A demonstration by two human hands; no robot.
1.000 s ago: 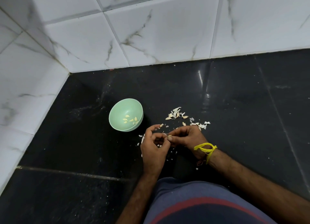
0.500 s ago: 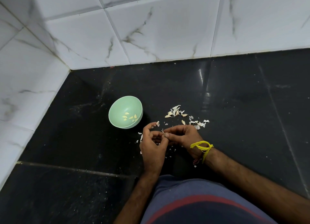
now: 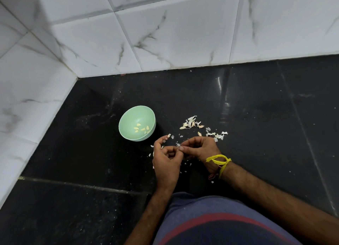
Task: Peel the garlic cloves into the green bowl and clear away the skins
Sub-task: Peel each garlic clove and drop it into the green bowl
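Both hands, left (image 3: 166, 162) and right (image 3: 200, 149), pinch one clove (image 3: 178, 145) together; the green bowl (image 3: 136, 122) lies up-left, nearer the left hand.

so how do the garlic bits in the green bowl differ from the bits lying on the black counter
The pale yellow peeled cloves sit gathered inside the mint-green round bowl; the white papery skins lie scattered loose on the black stone counter. The cloves look plump and smooth, the skins thin and ragged. Both are small garlic pieces.

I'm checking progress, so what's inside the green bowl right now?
The green bowl holds a handful of peeled garlic cloves, loose near its bottom. No skins show inside; nothing covers it.
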